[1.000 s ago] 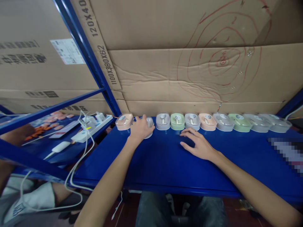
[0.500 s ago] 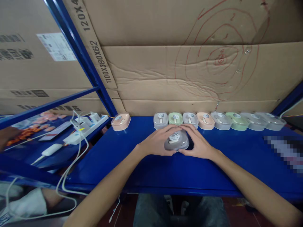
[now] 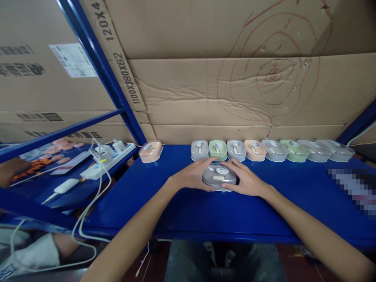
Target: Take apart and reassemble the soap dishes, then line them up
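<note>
Both hands, left (image 3: pixel 194 176) and right (image 3: pixel 246 181), now clasped around grey case (image 3: pixel 219 177), turned flat.

You hold a grey box (image 3: pixel 219 177) with a white round sticker on the blue shelf (image 3: pixel 205 211). At 12 o'clock, boxes are grey, green (image 3: pixel 217 149) and peach (image 3: pixel 255 150).
</note>
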A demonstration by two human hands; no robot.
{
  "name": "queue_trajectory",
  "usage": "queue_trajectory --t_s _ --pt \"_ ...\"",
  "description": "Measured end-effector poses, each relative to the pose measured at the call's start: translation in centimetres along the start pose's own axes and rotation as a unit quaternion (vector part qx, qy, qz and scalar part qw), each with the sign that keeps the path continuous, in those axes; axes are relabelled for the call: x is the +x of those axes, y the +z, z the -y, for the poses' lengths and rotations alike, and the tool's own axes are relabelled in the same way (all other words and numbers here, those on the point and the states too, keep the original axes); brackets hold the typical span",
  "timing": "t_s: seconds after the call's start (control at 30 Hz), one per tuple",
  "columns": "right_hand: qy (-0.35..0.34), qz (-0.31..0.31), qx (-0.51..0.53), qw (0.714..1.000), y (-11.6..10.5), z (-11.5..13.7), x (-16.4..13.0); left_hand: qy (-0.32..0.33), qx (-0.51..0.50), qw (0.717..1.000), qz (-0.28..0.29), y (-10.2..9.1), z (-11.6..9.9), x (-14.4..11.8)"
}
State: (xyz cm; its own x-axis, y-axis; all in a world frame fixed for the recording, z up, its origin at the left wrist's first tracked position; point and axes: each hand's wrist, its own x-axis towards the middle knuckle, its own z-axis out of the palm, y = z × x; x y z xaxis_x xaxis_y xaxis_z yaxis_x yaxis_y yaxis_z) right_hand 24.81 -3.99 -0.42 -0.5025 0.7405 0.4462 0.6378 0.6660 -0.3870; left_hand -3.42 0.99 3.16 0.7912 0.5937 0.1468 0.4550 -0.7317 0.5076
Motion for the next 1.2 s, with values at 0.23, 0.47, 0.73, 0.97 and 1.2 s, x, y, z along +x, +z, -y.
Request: queue_trajectory --t_s 0.23,0.47,0.73,0.97,1.2 --pt "0.006 -0.021 0.004 1.000 -1.2 -0.3 0.3 -0.053 -0.016 0.998 -0.001 -0.5 -0.4 -0.1" --pt "0.037 -0.042 -0.056 0.997 -6.6 -2.0 -0.1 -0.046 0.033 0.998 0.027 -1.9 0.7 -0.4" --pt "0.079 0.101 -0.060 0.990 -8.8 -3.6 -1.1 -0.057 0.054 0.995 0.060 -2.7 1.4 -1.0" --pt "0.108 0.144 -0.078 0.981 -8.0 -5.2 -1.8 -0.060 0.045 0.995 0.062 -2.7 1.3 -1.0" --pt "0.092 0.128 -0.123 0.980 -7.6 -5.8 -2.0 -0.062 0.044 0.995 0.064 -2.7 1.1 -0.9"
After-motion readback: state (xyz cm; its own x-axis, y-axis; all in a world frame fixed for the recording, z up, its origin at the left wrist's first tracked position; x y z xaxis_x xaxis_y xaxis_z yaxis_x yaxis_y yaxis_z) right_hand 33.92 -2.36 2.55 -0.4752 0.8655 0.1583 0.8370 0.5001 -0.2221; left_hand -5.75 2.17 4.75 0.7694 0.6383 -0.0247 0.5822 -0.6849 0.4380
